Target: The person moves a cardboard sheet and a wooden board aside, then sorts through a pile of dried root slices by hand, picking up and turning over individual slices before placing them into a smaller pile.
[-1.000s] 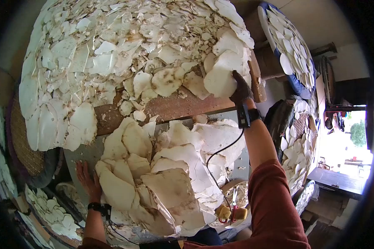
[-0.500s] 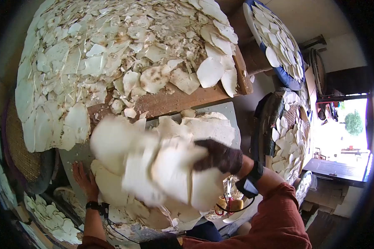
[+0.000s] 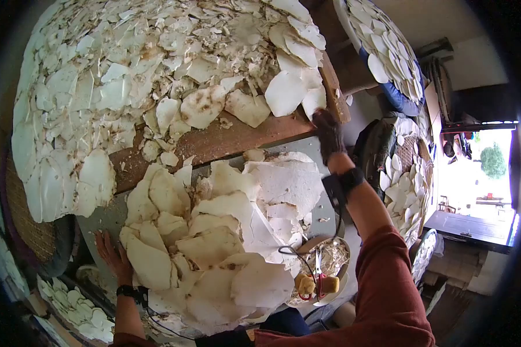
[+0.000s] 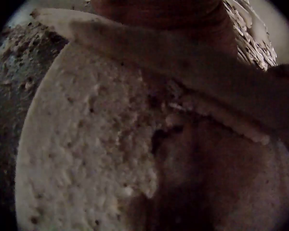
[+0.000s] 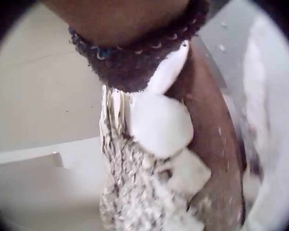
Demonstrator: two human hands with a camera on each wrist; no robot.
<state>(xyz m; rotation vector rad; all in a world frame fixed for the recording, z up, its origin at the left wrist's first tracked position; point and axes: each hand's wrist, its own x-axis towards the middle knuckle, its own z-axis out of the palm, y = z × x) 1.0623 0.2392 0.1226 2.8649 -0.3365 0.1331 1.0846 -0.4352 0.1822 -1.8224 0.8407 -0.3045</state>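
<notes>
Head view: one right hand (image 3: 330, 135) seemingly touches one slice (image 3: 314, 100).

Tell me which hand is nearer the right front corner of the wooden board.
Right. The gloved right hand is close by that corner of the wooden board; the left hand is nearer the body and far to the left, beside the pale sheets.

A green bush (image 3: 492, 161) stands outside the bright doorway (image 3: 479, 188).

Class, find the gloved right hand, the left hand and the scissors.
Gloved right hand (image 3: 329, 134), head view: back of glove.
Left hand (image 3: 115, 260), head view: back of hand.
Scissors (image 3: 318, 265), head view: blades.
</notes>
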